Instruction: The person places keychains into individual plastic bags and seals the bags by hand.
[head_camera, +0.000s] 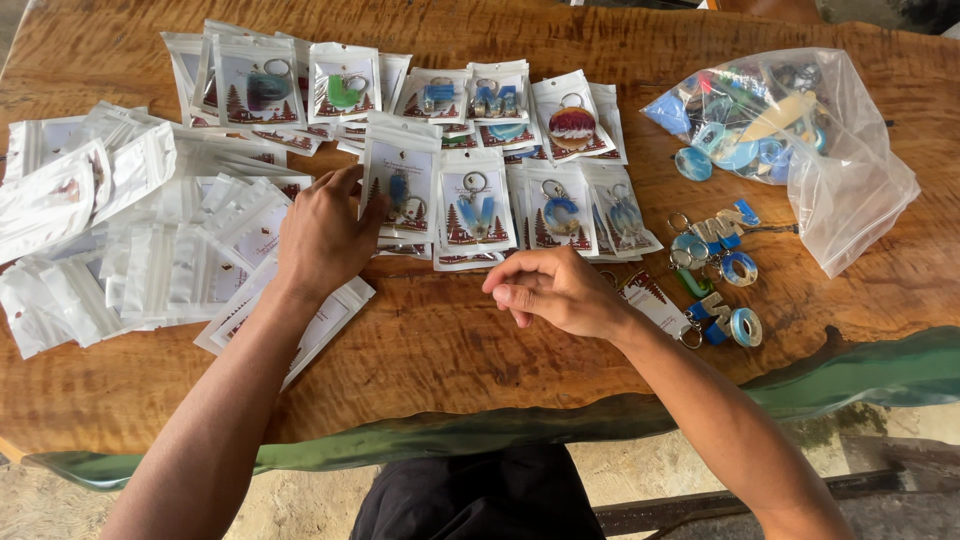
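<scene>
A loose heap of empty white pouches lies at the far left of the wooden worktop, overlapping one another with no order.

Just right of that heap, the left hand rests palm down, fingers spread and relaxed, with its fingertips touching a filled pouch that holds a blue keychain. It grips nothing; it only pins that pouch flat.

Right of that pouch run rows of filled pouches, each showing a coloured resin charm on a printed card.

Nearer the worktop's front edge than those rows, the right hand hovers loosely curled, thumb against the fingers. Whether something small is pinched inside I cannot tell.

Just right of that hand lie loose keychains, letter shapes and rings in blue, green and white, with one printed card beside the wrist.

Farthest right sits a clear plastic bag with more charms.

To do the sorting well, I judge it best to keep the pinned pouch flat, square each one against its neighbours so the charms stay readable, and keep the empty heap clear of the filled rows.
</scene>
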